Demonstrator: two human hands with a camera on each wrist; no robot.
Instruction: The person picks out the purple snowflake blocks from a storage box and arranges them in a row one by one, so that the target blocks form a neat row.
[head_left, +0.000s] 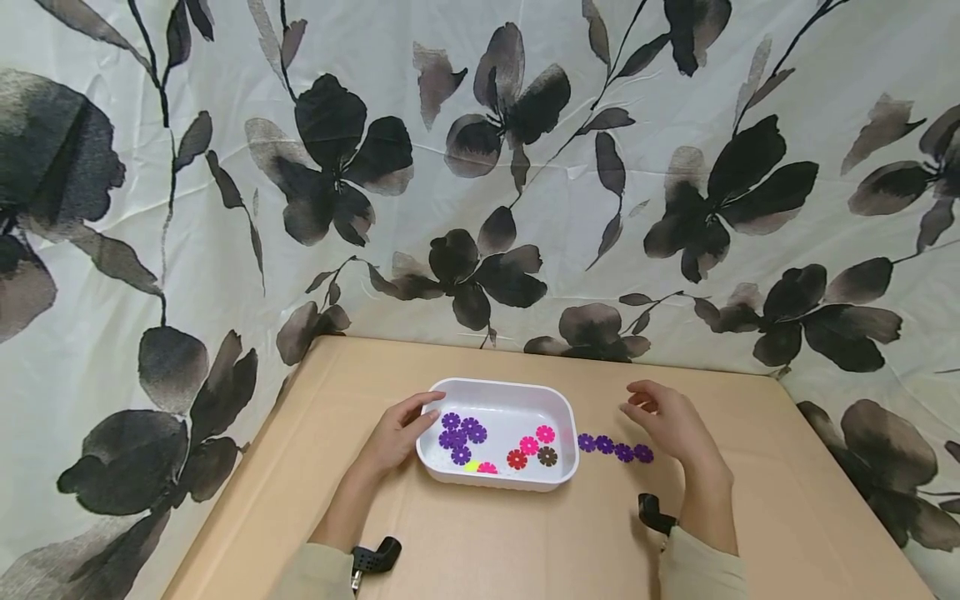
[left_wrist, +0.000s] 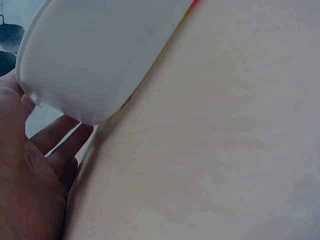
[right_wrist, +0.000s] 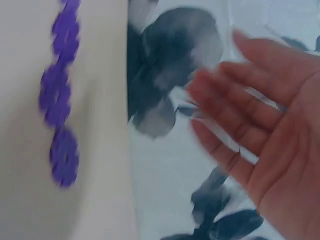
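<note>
A white plastic tray stands on the table with flower-shaped plastic discs in it. Purple discs lie in its left part; pink discs, a red disc and a brown disc lie to the right. My left hand grips the tray's left end, its thumb at the rim and its fingers against the outer wall. Right of the tray, several purple discs form a row on the table. Over the row's far end hovers my right hand, fingers loosely bent, holding nothing.
A yellow disc lies near the tray's front wall, beside another pink one. The tan tabletop meets a floral cloth at its back edge. Each wrist carries a black camera.
</note>
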